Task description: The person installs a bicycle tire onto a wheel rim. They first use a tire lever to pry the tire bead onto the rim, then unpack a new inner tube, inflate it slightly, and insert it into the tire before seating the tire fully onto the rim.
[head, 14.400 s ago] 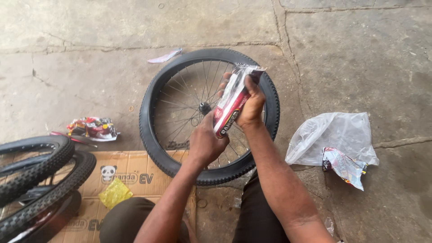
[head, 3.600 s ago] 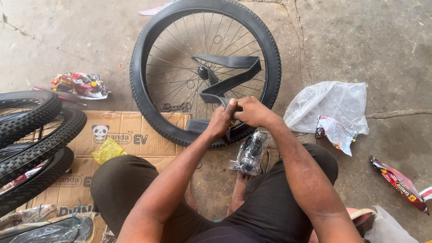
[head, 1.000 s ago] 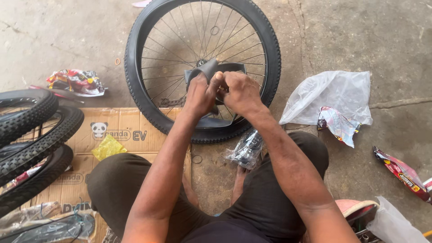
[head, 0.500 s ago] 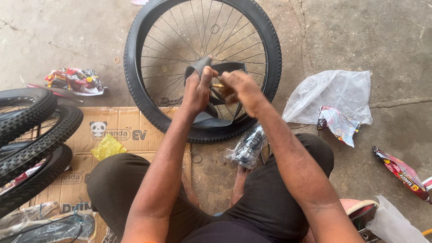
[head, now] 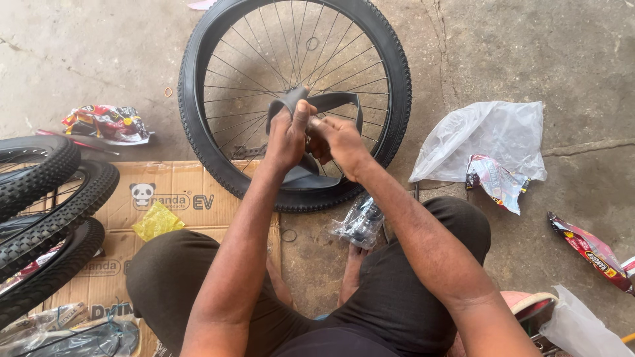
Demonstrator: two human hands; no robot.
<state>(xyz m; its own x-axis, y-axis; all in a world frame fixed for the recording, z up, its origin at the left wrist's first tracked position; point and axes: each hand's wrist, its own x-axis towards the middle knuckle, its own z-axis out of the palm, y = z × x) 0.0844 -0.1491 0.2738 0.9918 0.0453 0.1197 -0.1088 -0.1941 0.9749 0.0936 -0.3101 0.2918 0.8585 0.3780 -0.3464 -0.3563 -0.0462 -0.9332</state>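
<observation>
At the centre of the frame, the left hand (head: pixel 288 132) and right hand (head: pixel 337 139) both grip a folded black inner tube (head: pixel 331 102) above the bicycle wheel (head: pixel 294 99).

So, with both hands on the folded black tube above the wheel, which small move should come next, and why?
Probably spread the inner tube open into a loop. It is folded and bunched between the left hand and the right hand, held over the spokes of the wheel lying flat on the floor. While folded it cannot follow the tyre's round shape. Whether a valve shows, I cannot tell.
</observation>
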